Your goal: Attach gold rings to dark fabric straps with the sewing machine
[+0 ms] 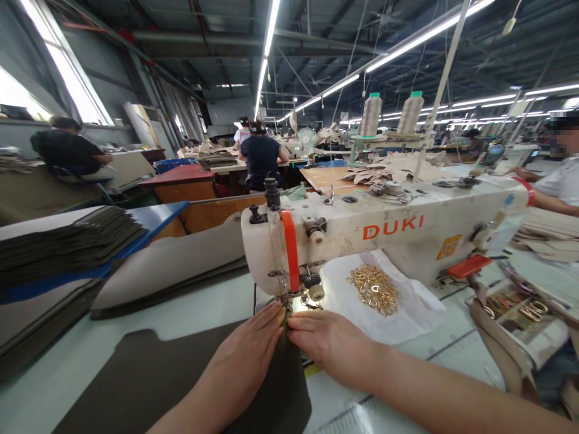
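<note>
A dark olive-grey panel [194, 361], of fabric or leather, lies on the table and runs under the head of a white sewing machine [330, 235]. My left hand [246, 349] rests over the panel, fingers together, pinching its edge just in front of the presser foot. From the other side, my right hand [332, 343] holds the same edge with its fingertips close to the needle area. The thumb of the right hand is hidden. A small lamp lights the spot, and my fingers partly cover the presser foot.
Gold-coloured metal rings [374, 289] lie on a white cloth [420, 310] right of the needle. Stacked dark panels [67, 241] stand at the left. A box of hardware [520, 319] with beige straps is at the right. Co-workers sit behind and at the far right.
</note>
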